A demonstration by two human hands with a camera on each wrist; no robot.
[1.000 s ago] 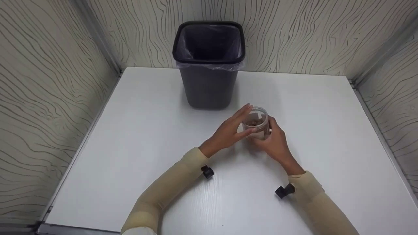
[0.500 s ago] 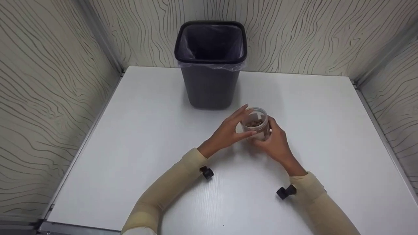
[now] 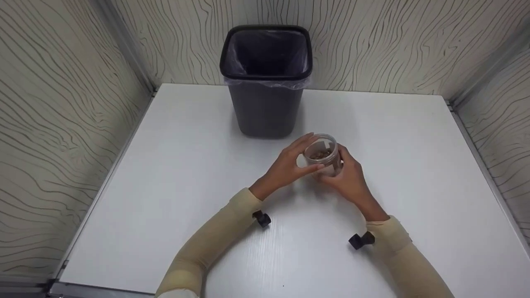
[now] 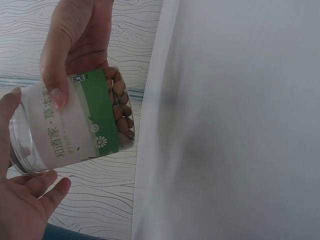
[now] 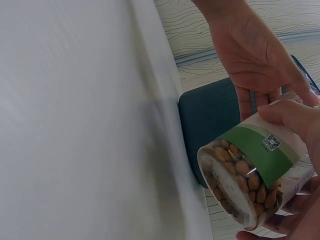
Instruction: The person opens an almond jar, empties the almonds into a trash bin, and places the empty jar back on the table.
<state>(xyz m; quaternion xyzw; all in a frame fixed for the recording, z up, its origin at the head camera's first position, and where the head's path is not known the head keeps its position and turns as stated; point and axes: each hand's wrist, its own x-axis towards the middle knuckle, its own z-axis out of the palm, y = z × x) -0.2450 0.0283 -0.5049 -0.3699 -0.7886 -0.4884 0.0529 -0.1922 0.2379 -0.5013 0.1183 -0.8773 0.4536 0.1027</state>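
A clear plastic jar of almonds [image 3: 330,170], with a white and green label [image 5: 265,155], is held between both hands over the table. My right hand [image 3: 350,181] grips its side from the right, thumb across the label in the left wrist view. At the jar's upper end, my left hand [image 3: 285,167] holds the clear rim [image 4: 22,137] between thumb and fingers. Brown almonds [image 4: 121,102] show through the wall near the base and, from above, through the top. Part of the left hand's fingers is hidden behind the jar in the left wrist view.
A dark bin [image 3: 265,109] lined with a clear bag stands at the back of the white table [image 3: 186,165], just beyond the hands. Wood-patterned panels [image 3: 372,45] close in the back and both sides.
The jar and both hands have shifted very slightly up and to the left in the head view. The left hand's fingers have slid a little along the rim; both grips are kept.
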